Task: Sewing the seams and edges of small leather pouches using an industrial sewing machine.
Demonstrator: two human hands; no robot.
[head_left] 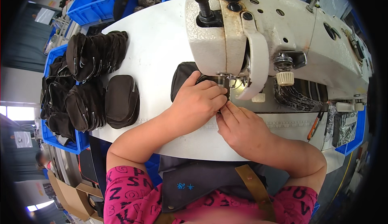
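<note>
A small dark pouch (pixel 180 78) with a zipper lies on the white sewing table (pixel 161 42), its right end under the needle area of the white sewing machine (pixel 214 42). My left hand (pixel 200 102) is closed over the pouch's near side, its fingers bent beside the presser foot. My right hand (pixel 246 131) meets it there, thumb and fingers pinched together on the pouch's near edge. Most of that edge is hidden by my fingers. Both hands are very near the needle.
Finished-looking dark pouches (pixel 95 56) stand in rows at the left, one pouch (pixel 122 101) apart from them. A blue crate (pixel 83 143) holds more pouches. Right of the machine head are loose dark threads (pixel 297 96) and an orange-handled tool (pixel 314 127). A ruler strip (pixel 283 123) runs along the table.
</note>
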